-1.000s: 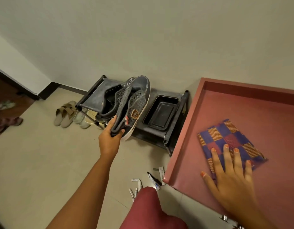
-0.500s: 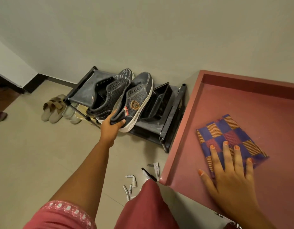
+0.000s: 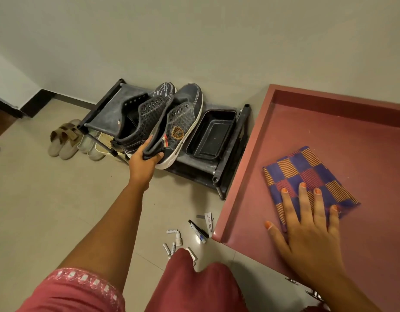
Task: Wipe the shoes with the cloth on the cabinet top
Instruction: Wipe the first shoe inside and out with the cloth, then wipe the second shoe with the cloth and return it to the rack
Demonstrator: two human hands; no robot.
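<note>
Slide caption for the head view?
Left hand grips shoes at rack; right hand flat on cloth.

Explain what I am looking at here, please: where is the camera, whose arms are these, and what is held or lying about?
There is no machine here. One wide-angle camera sits on a person's head and looks forward and down, so the two bare arms are the wearer's own. The left hand grips a pair of dark grey lace-up sneakers with white soles by their heels, above a low black shoe rack against the wall. A black plastic tray sits on that rack. The right hand lies flat, fingers straight, on a blue, orange and red checked cloth that rests on the reddish-brown cabinet top with a raised rim. On the tiled floor are beige sandals, pale shoes partly under the rack, and small tubes and batteries near the cabinet corner. No wiping has begun.
</note>
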